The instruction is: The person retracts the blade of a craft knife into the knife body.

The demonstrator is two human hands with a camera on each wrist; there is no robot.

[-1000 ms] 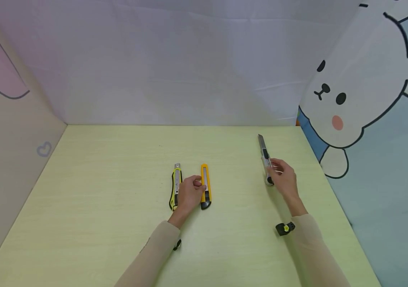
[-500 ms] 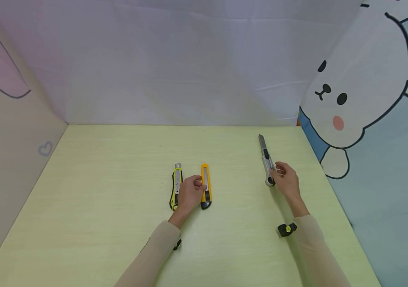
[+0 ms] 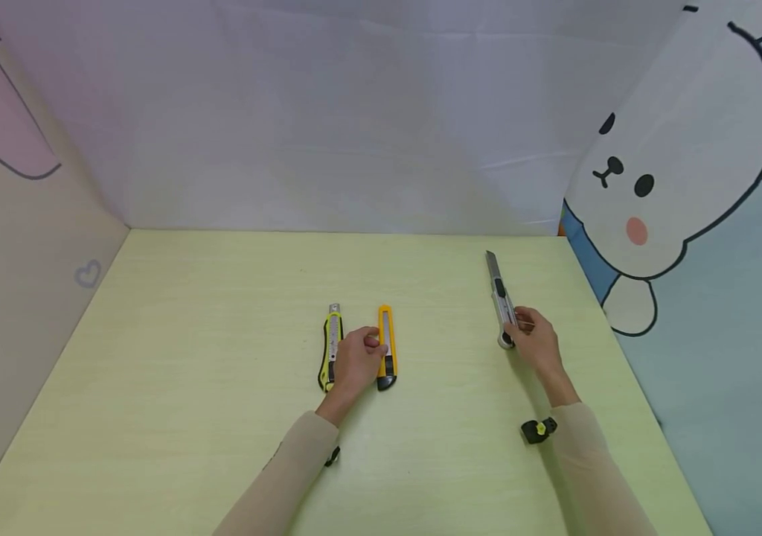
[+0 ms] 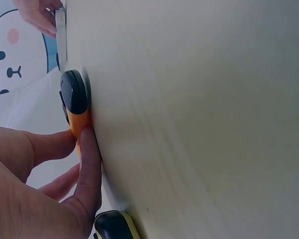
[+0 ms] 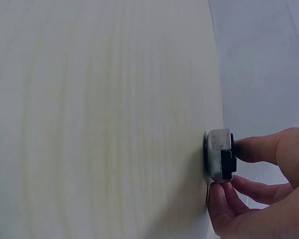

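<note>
In the head view three box cutters lie on the table (image 3: 220,447). My left hand (image 3: 357,361) is at the yellow-orange box cutter (image 3: 388,356), between it and a yellow-green one (image 3: 332,339). The left wrist view shows the thumb (image 4: 52,147) and fingers of that hand pinching the orange body (image 4: 80,122) from both sides, below its dark end cap. At the right, my right hand (image 3: 536,346) holds the near end of a silver box cutter (image 3: 503,304), whose blade points away. Its thumb and fingers grip opposite sides of the cutter (image 5: 219,152) in the right wrist view.
A white cloth backdrop (image 3: 341,126) rises behind the table's far edge. Printed cloth with a cartoon animal (image 3: 662,171) hangs at the right. Another cloth wall (image 3: 26,298) borders the left side. Small black devices (image 3: 538,430) sit at the wrists.
My right hand has slipped slightly nearer along the silver box cutter, its fingers briefly loosening. The left hand stays at the orange one. The head view has shifted a little.
</note>
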